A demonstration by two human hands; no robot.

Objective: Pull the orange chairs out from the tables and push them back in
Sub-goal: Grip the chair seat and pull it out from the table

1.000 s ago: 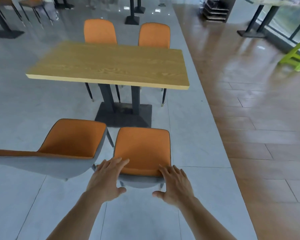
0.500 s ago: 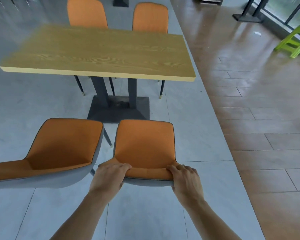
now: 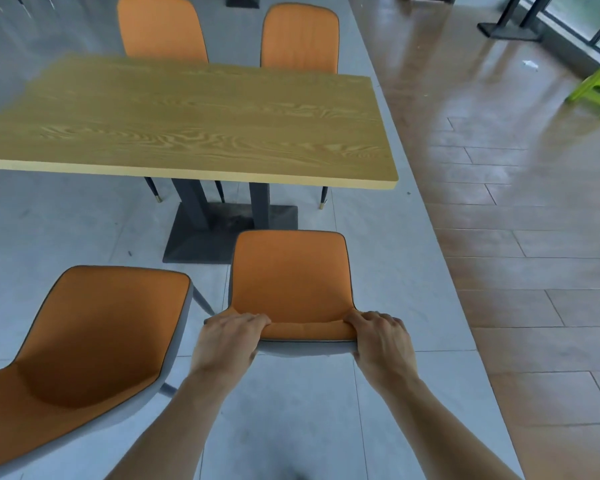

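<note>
Head view: left hand (image 3: 227, 341) and right hand (image 3: 381, 337) clamp the chair (image 3: 291, 282) backrest. Pushed crooked, it could knock the neighbouring chair (image 3: 97, 334) or the table (image 3: 201, 123) base.

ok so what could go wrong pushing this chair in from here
1. The held chair points at the table's dark base plate; its front legs, hidden under the seat, might catch on it.
2. The neighbouring chair sits close on the left, so its edge could clip the left hand.
3. The right hand grips only the backrest's corner; an uneven push could twist the chair.

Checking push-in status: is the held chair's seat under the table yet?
No, the held chair sits clear of the table edge, floor visible between them.
</note>
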